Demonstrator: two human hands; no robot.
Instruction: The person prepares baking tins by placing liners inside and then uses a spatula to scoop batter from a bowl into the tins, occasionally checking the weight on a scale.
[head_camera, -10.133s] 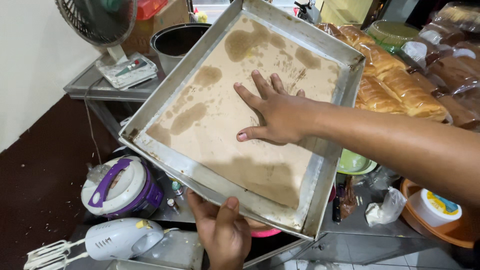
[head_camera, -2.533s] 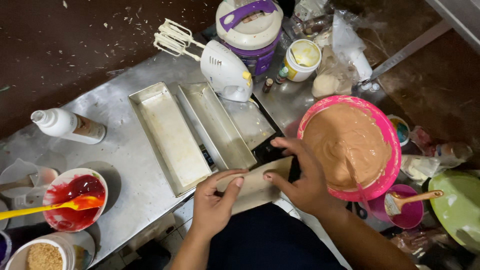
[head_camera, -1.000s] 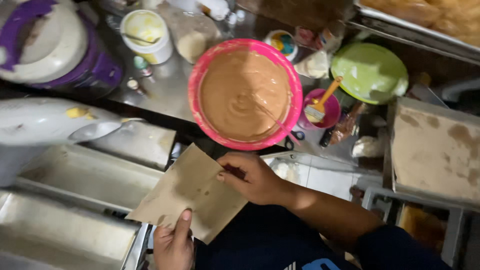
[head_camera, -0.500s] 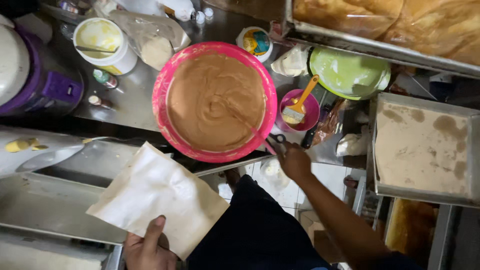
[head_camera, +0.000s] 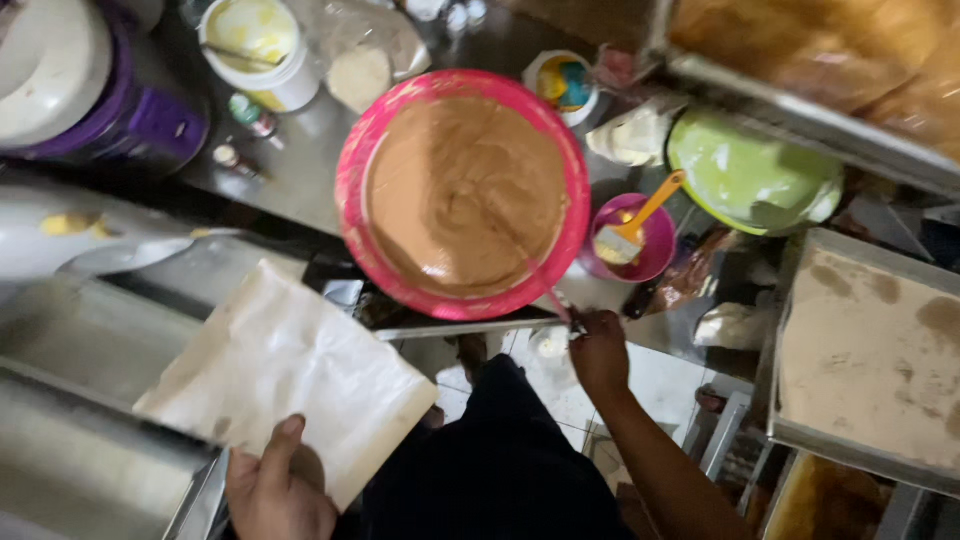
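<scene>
Matt creased paper sheet (head_camera: 290, 385); glossy pink plastic bowl (head_camera: 352, 190).

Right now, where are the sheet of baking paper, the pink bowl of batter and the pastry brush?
sheet of baking paper (head_camera: 290, 385), head view, middle of the sheet.
pink bowl of batter (head_camera: 350, 200), head view, left rim.
pastry brush (head_camera: 655, 200), head view, orange handle.

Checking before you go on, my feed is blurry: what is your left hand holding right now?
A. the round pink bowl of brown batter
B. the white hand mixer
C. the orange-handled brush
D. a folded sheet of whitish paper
D: the left hand pinches the lower edge of the folded sheet of whitish paper, while the right hand is over at the rim of the round pink bowl of brown batter.
</scene>
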